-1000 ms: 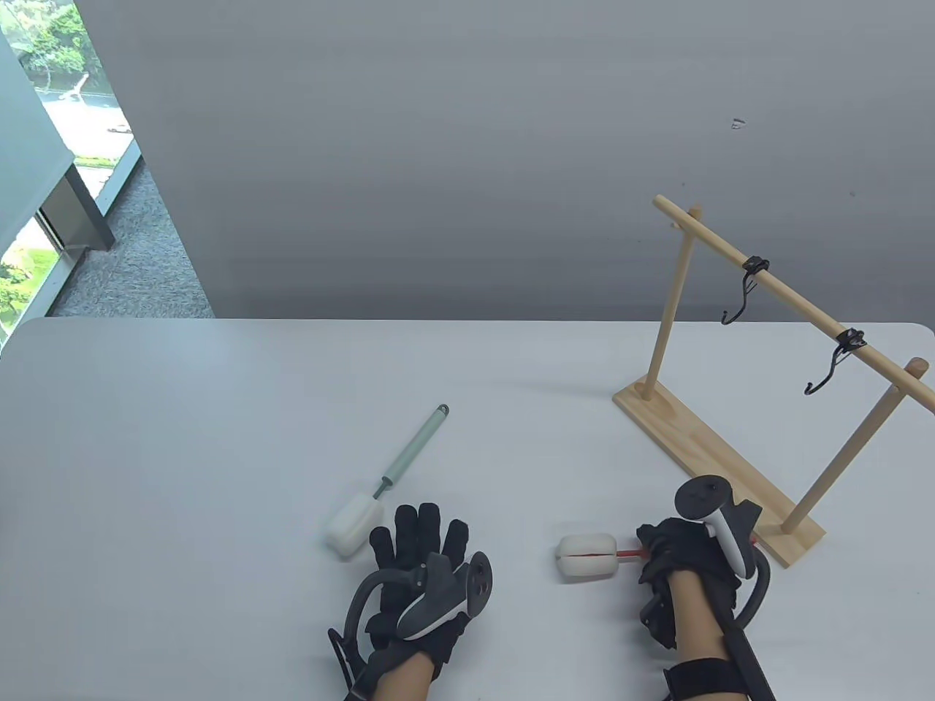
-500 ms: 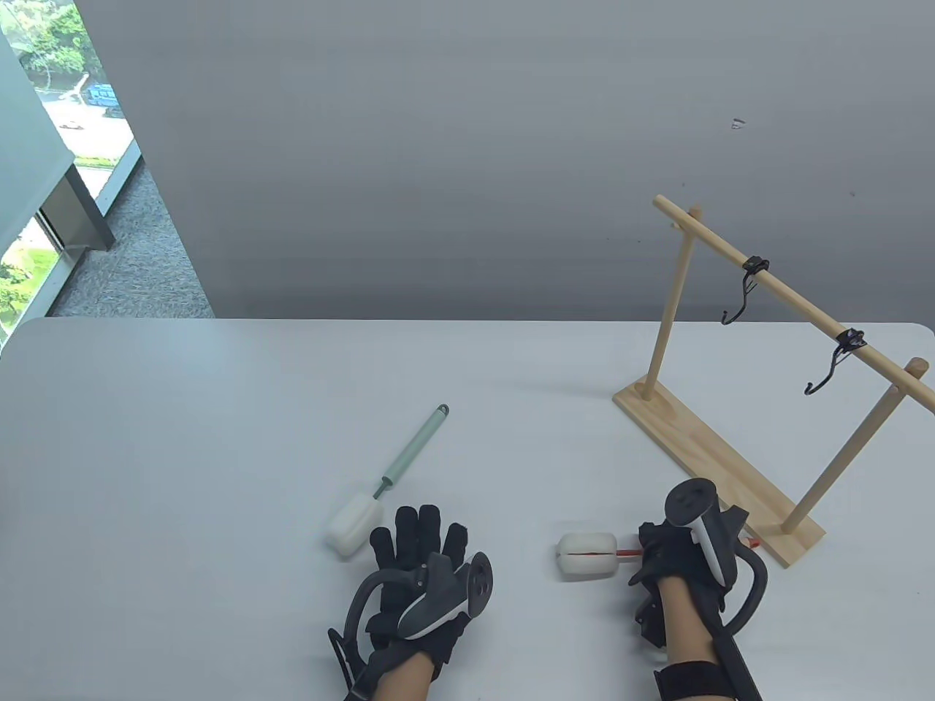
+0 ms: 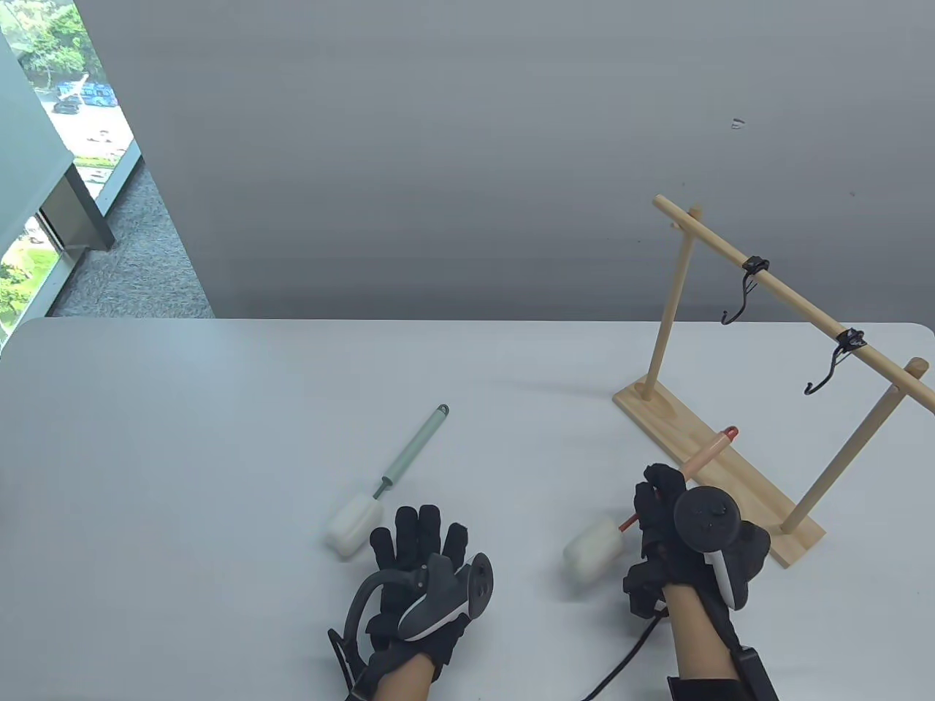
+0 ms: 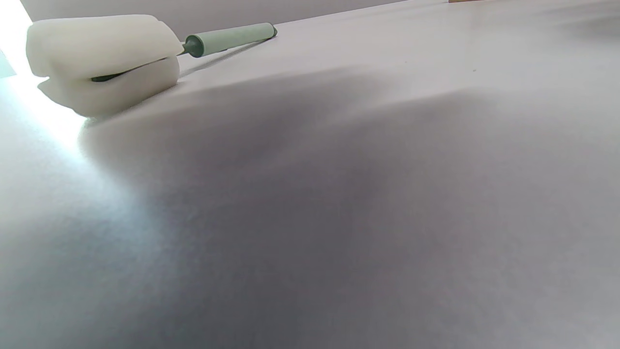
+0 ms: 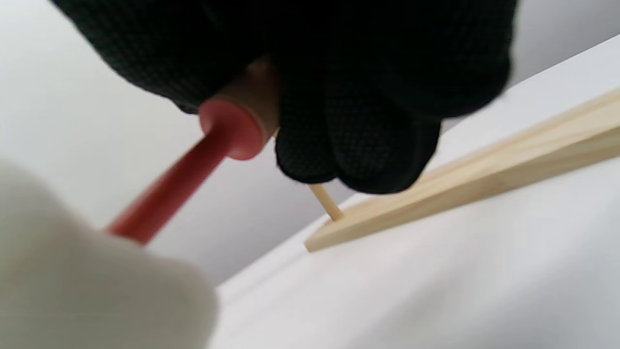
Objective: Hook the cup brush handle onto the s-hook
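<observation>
The red cup brush (image 3: 661,489) is gripped by the right hand (image 3: 676,537) and held off the table, near the wooden rack (image 3: 719,445). Nothing is hung on the s-hook (image 3: 825,369) yet (the lifting and hooking are left). The left hand (image 3: 420,569) is laid flat, fingers spread.

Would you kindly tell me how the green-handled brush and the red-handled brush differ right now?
The green-handled brush lies flat on the table, untouched; the red-handled brush is gripped by the right hand, handle tip raised toward the wooden rack. The handles are green and pinkish-red. Both have white sponge heads.
</observation>
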Demonstrator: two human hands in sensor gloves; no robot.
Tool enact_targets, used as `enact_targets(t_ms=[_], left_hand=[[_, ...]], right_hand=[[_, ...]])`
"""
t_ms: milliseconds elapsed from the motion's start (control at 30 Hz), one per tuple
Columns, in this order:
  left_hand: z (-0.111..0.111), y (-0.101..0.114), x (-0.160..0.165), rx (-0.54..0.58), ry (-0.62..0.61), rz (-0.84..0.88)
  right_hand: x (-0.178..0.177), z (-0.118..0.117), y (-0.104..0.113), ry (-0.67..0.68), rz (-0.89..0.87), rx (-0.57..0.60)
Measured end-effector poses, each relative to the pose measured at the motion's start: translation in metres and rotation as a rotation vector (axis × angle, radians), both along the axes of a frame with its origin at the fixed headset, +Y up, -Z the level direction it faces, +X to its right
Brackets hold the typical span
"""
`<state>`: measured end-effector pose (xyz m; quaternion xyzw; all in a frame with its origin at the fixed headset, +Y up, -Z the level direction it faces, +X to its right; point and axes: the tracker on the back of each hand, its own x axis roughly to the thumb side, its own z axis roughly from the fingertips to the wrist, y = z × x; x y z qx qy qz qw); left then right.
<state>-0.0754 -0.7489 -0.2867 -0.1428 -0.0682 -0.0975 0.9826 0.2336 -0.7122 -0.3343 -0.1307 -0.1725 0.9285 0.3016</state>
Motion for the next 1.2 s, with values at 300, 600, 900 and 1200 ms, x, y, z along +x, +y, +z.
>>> enact_targets(t_ms=[300, 600, 900, 1200], left_hand=[[0.000, 0.000, 0.000, -0.002, 0.002, -0.004], [0.001, -0.001, 0.000, -0.006, 0.001, -0.008], [0.001, -0.001, 0.000, -0.012, 0.002, -0.012], [0.002, -0.001, 0.000, -0.016, 0.004, -0.015]], right_hand=[[-0.006, 0.004, 0.016, 0.060, -0.050, 0.185], [0.008, 0.014, 0.034, 0.023, -0.194, 0.396], [0.020, 0.023, 0.040, -0.025, -0.258, 0.497], [0.025, 0.023, 0.038, -0.045, -0.299, 0.484]])
